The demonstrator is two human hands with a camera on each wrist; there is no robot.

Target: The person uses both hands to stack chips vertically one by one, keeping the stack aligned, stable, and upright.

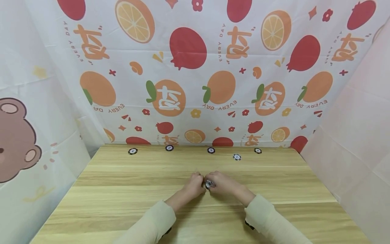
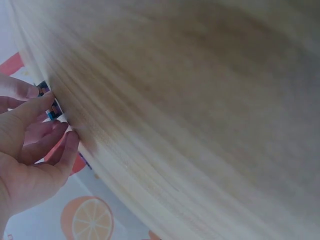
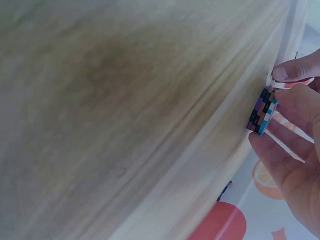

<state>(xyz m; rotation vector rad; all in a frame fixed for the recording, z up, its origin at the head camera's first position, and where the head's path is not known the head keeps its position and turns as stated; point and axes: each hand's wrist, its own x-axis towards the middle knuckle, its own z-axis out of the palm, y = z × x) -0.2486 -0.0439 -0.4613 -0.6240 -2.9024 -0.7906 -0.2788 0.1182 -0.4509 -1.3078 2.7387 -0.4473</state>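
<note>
In the head view, my left hand (image 1: 194, 186) and right hand (image 1: 223, 184) meet over the middle of the wooden table. Between them is a small stack of poker chips (image 1: 209, 184), its numbered top face turned up toward the camera. The right wrist view shows the stacked chips (image 3: 262, 111) on edge, with purple, orange, black and teal rims, gripped by the right hand (image 3: 297, 145). Seen from the left wrist, the left hand (image 2: 32, 150) pinches at the chips (image 2: 54, 111), its thumb crossing in front of them. Fingers partly hide the stack.
Along the table's (image 1: 122, 196) back edge lie single poker chips: one at far left (image 1: 132, 151), others farther right (image 1: 169, 148), near the middle (image 1: 211, 150), and two at right, a paler chip (image 1: 237, 157) and a dark chip (image 1: 258, 150). A fruit-print curtain (image 1: 189, 101) hangs behind.
</note>
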